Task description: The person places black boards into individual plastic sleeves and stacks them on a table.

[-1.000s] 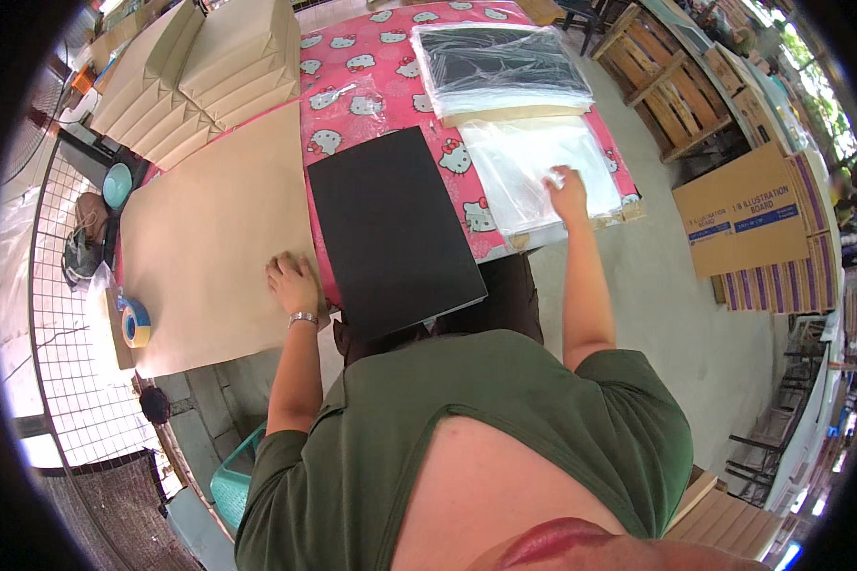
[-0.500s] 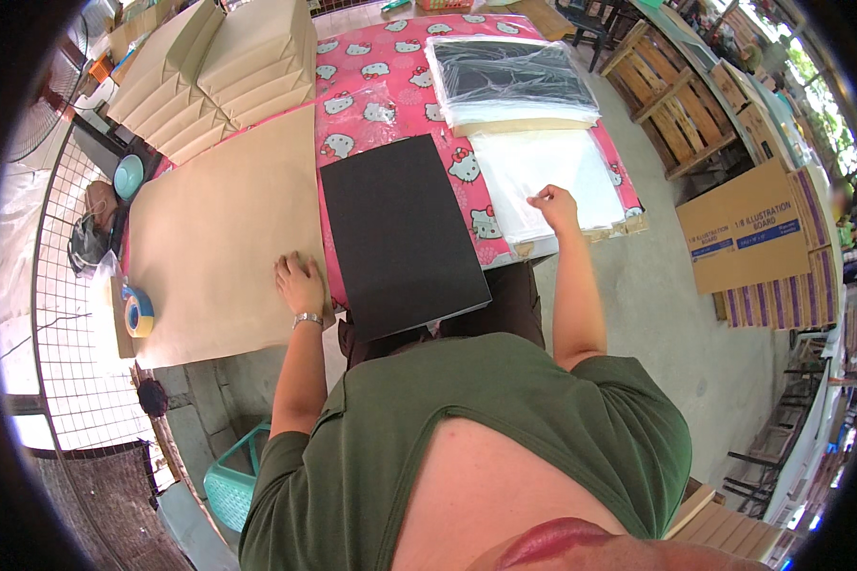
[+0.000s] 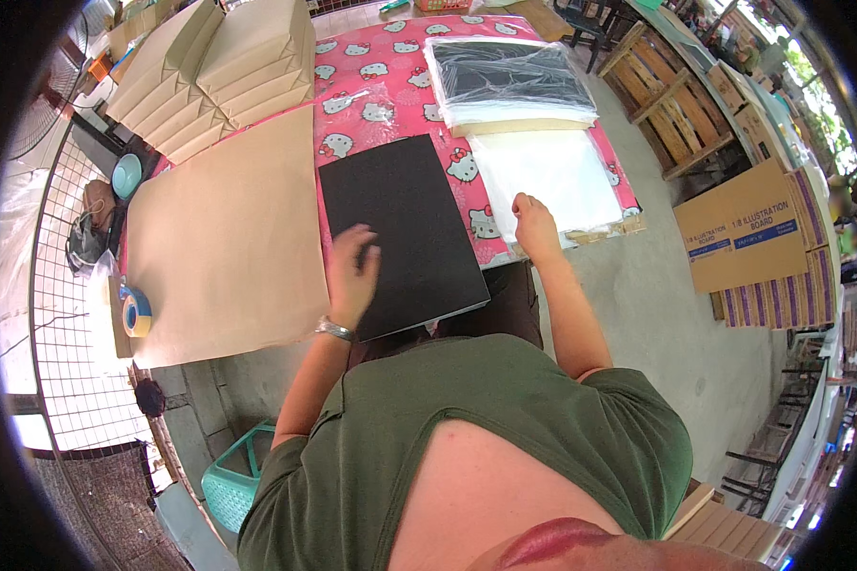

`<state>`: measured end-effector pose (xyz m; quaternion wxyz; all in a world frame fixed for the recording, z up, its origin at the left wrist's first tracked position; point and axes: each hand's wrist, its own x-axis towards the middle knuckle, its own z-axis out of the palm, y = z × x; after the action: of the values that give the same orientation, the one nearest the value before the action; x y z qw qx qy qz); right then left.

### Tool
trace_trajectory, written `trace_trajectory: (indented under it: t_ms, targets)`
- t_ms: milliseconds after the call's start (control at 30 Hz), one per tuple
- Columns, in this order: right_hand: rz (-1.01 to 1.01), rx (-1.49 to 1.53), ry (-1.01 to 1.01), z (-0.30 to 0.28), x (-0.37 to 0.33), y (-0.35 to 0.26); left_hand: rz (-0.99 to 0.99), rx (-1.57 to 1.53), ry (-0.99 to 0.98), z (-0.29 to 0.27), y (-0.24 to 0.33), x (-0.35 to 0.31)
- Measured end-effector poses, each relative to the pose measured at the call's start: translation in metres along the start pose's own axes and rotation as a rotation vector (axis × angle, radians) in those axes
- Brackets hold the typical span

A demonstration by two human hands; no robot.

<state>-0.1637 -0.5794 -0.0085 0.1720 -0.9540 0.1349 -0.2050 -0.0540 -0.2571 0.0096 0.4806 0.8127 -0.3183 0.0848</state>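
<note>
A stack of black boards [image 3: 409, 219] lies in front of me, its near edge over the table's front edge. My left hand [image 3: 354, 281] hovers at the stack's left side, fingers loosely bent and apart, holding nothing. To the right rests a pile of clear plastic sleeves [image 3: 557, 176], whitish and glossy. My right hand [image 3: 535, 230] is at the pile's near left part, thumb and fingertips pressed together. Whether a sleeve's edge is between them is too small to make out. A large sheet of brown paper [image 3: 224, 247] lies flat to the left of the boards.
Wrapped brown paper bundles [image 3: 257, 62] stand at the far left. Behind the sleeves sits a plastic-covered black stack [image 3: 514, 71]. Tape rolls [image 3: 136, 312] are at the left edge. A pink patterned cloth [image 3: 376, 71] covers the table. Cardboard boxes [image 3: 747, 228] stand at the right.
My left hand has lifted off the brown paper and moved right to the black boards. My right hand has shifted left and slightly nearer over the plastic sleeves.
</note>
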Motion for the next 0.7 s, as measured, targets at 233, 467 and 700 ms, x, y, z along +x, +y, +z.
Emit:
trace_trajectory:
  t_ms: [233,467,700]
  targets:
    - [-0.115,0.062,-0.297,-0.025,0.008,-0.062,0.081,-0.2,-0.372,0.053,0.062,0.002]
    - [-0.115,0.585,-0.37,-0.052,-0.009,-0.112,0.05,-0.322,-0.462,0.067,0.069,0.016]
    - [0.141,0.778,-0.16,-0.052,-0.009,-0.131,-0.258,-0.407,-0.293,0.049,0.063,0.018]
